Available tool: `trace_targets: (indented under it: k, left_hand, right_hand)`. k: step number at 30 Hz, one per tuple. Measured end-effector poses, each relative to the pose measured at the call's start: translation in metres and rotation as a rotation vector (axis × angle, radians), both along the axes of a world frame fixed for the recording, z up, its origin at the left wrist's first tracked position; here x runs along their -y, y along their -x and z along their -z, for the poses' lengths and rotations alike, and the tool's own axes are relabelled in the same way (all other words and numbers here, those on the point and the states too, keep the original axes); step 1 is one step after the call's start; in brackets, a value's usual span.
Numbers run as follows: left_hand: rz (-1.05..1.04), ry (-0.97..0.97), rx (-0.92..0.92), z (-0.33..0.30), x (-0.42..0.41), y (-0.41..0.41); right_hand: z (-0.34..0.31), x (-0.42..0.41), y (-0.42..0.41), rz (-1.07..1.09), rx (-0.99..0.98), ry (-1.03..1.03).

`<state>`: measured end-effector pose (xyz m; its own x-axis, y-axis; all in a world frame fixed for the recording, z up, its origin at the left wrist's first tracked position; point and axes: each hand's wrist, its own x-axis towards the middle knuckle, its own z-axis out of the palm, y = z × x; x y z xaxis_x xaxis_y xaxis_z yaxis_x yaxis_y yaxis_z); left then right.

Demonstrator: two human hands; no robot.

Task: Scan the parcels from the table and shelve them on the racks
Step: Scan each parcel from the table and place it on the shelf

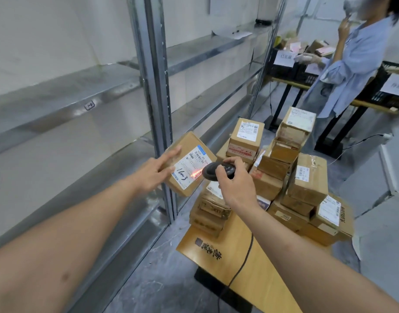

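The left hand (156,171) holds a small brown cardboard parcel (189,163) raised in the air above the near edge of the table, beside the upright post of the grey metal shelving rack (153,91). The fingers (171,154) lie nearly straight across the box's left face and top edge; the thumb is hidden behind the box, so the exact grip cannot be told. The parcel is tilted, its white shipping label (190,169) facing up and to the right, with handwritten marks at the lower end.

The right hand (236,184) is curled around a black handheld barcode scanner (219,171), fingers wrapped over its body, the head pointed at the label. A red-orange scan line (195,173) falls on the lower edge of the label. A black cable (241,263) runs from the scanner down along the right forearm.

Below and to the right, stacked brown cardboard parcels (284,172) sit on the light wooden table (228,242). A person in a light blue shirt (352,64) stands at far right by black crates (282,66).
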<state>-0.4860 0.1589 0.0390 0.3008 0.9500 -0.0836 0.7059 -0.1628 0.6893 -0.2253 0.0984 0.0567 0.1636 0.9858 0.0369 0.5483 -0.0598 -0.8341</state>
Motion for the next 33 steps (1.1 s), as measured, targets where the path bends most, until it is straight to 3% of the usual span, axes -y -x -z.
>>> trace_targets:
  k: [8, 15, 23, 33]
  left_hand:
    - [-0.044, -0.046, -0.08, 0.007, 0.03, 0.075]
    - [-0.136, -0.014, 0.031, 0.006, 0.071, 0.122]
    - [-0.368, 0.091, 0.211, 0.025, 0.113, 0.177]
    - [-0.818, 0.136, 0.336, 0.054, 0.157, 0.218]
  right_hand:
    - [-0.011, 0.032, 0.053, -0.112, 0.115, -0.014]
    - [-0.006, 0.047, 0.116, -0.032, -0.043, -0.019]
    - [0.015, 0.027, 0.194, -0.01, -0.076, 0.082]
    - [0.056, -0.009, 0.287, -0.343, 0.046, 0.241]
